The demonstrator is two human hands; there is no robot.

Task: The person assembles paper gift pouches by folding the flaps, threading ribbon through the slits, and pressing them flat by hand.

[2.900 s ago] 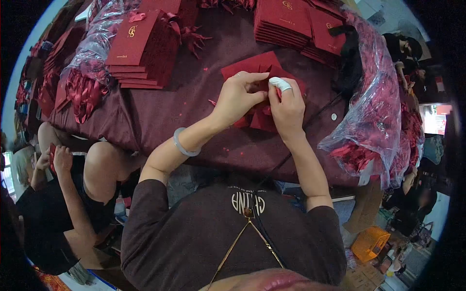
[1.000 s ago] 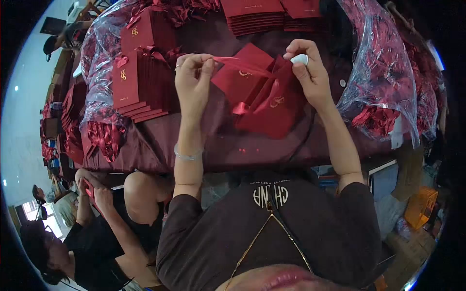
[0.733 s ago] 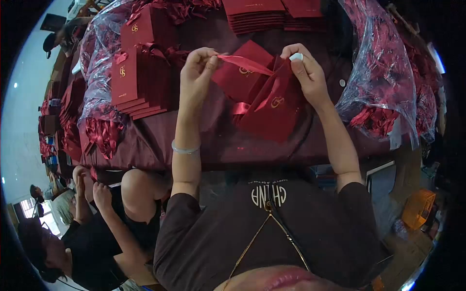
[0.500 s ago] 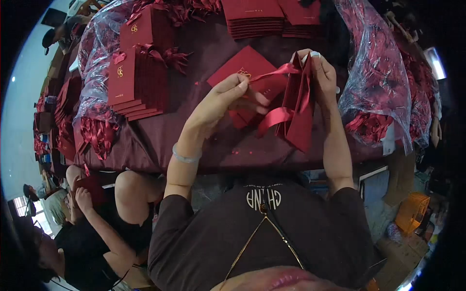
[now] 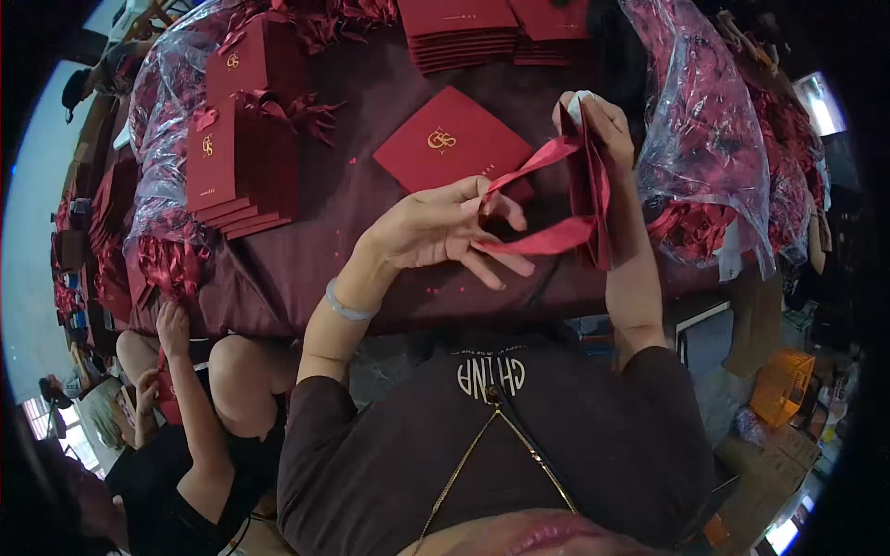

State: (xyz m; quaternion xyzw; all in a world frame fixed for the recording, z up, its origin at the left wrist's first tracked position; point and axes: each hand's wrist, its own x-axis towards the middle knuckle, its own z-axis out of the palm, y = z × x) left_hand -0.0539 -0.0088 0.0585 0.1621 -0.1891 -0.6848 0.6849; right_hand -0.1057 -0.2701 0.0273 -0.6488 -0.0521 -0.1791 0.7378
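Observation:
A dark red paper gift bag [image 5: 591, 208] stands on its side above the table, seen along its narrow edge. At its top corner, my right hand [image 5: 601, 130] grips it, with a white covering on one fingertip. From the bag, a red ribbon [image 5: 547, 241] runs leftward in two strands to my left hand [image 5: 450, 227]. The upper strand is pinched near the thumb and forefinger, while the lower one passes by the other, spread fingers. Behind my left hand, a flat red bag [image 5: 445, 139] with a gold logo lies on the tablecloth.
Stacked red bags [image 5: 241, 167] stand at the left, and another pile [image 5: 459, 37] lies at the back. Clear plastic sacks of red ribbons [image 5: 700, 139] flank the table [image 5: 343, 269]. A co-worker [image 5: 176, 435] sits at the lower left. An orange crate [image 5: 783, 385] is at the right.
My left hand has moved down, drawing both ribbon strands out from the bag. The bag has turned more edge-on. The co-worker's hand has reached up to the ribbons at the table edge.

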